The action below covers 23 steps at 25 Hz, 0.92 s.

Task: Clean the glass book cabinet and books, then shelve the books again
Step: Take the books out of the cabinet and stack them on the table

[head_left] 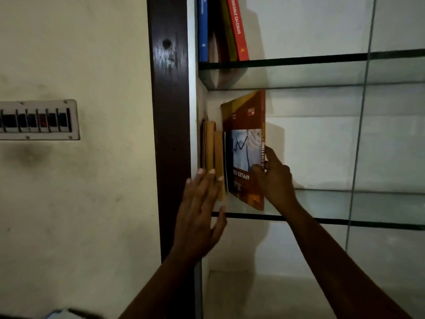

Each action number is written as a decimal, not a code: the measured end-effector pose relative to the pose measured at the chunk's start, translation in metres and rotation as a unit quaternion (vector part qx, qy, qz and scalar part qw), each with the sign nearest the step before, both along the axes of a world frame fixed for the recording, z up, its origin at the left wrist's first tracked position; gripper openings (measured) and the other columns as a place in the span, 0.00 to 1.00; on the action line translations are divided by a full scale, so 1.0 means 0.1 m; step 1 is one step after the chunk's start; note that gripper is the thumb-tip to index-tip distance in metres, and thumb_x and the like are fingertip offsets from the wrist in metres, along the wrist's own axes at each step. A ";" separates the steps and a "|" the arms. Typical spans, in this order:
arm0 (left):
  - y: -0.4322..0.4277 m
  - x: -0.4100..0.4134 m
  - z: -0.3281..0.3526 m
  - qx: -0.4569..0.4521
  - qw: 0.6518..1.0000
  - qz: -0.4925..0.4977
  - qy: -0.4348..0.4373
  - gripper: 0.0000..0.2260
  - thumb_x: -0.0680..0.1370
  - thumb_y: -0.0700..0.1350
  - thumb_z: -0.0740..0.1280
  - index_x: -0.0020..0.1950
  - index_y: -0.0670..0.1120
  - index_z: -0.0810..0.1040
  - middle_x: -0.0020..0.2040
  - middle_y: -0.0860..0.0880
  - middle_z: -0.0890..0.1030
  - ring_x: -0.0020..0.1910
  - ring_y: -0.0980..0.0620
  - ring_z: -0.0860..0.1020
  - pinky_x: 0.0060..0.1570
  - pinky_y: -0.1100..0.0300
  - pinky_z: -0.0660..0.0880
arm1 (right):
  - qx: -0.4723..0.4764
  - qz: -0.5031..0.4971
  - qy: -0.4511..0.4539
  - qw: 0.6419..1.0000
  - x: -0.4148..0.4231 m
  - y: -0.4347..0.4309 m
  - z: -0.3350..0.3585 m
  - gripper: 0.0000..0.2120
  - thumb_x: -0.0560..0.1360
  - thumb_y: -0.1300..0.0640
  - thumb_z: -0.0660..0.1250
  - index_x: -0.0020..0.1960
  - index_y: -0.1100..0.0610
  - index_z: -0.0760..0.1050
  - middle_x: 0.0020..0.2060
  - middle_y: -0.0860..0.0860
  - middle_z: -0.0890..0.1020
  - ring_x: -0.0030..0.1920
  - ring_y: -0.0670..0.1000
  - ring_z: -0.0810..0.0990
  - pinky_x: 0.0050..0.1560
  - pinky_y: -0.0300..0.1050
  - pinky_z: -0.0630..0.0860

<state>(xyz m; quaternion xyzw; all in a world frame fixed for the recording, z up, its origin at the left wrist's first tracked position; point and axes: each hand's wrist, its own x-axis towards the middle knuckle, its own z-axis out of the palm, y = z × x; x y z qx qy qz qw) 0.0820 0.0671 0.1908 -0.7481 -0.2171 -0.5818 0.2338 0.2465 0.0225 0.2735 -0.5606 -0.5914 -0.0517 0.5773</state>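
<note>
An orange book [246, 125] with a blue cover picture stands upside down on the middle glass shelf [322, 221], tilted. My right hand [274, 178] grips its spine, thumb on the cover and fingers behind. Left of it stand two thin tan books [212, 148] against the cabinet's left wall. My left hand [199, 215] presses its straight fingers flat against their edges. On the upper glass shelf [299, 61] stand a blue book [202, 28], a dark one and a leaning red book [238, 26].
The cabinet's dark wooden frame post [170, 111] runs down its left side. A switch panel [38, 119] sits on the wall to the left. A vertical glass edge [361, 125] crosses the shelves on the right. The lower compartment [276, 284] holds nothing visible.
</note>
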 end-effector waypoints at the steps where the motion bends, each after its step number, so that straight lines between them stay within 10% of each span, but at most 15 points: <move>1: -0.10 0.16 0.02 -0.038 0.999 -0.025 0.009 0.28 0.78 0.53 0.57 0.75 0.47 0.54 0.75 0.47 0.57 0.75 0.48 0.55 0.72 0.49 0.58 | 0.001 0.008 0.012 1.000 0.10 0.01 0.00 0.20 0.78 0.60 0.60 0.70 0.56 0.64 0.61 0.55 0.78 0.55 0.55 0.79 0.51 0.42 0.73; 6: 0.00 0.74 0.40 -0.305 0.946 -0.037 -0.105 0.30 0.79 0.50 0.57 0.76 0.51 0.44 0.78 0.48 0.49 0.76 0.51 0.47 0.74 0.47 0.51 | -0.003 0.069 -0.010 0.998 0.42 0.08 -0.04 0.21 0.79 0.58 0.60 0.71 0.55 0.62 0.61 0.55 0.78 0.55 0.54 0.79 0.48 0.40 0.75; 18: 0.15 0.86 0.48 -0.343 0.923 -0.015 -0.174 0.36 0.73 0.63 0.57 0.77 0.51 0.50 0.73 0.45 0.64 0.71 0.43 0.63 0.66 0.39 0.65 | 0.011 0.125 0.009 0.992 0.52 0.17 -0.17 0.22 0.79 0.54 0.59 0.73 0.53 0.61 0.63 0.53 0.76 0.58 0.52 0.78 0.53 0.44 0.77; 23: 0.26 0.94 0.48 -0.340 0.929 0.033 -0.140 0.34 0.77 0.45 0.66 0.77 0.48 0.49 0.69 0.43 0.69 0.65 0.46 0.72 0.63 0.49 0.71 | -0.017 0.125 0.005 0.992 0.53 0.17 -0.15 0.25 0.79 0.54 0.61 0.73 0.53 0.58 0.65 0.53 0.74 0.60 0.52 0.77 0.52 0.39 0.72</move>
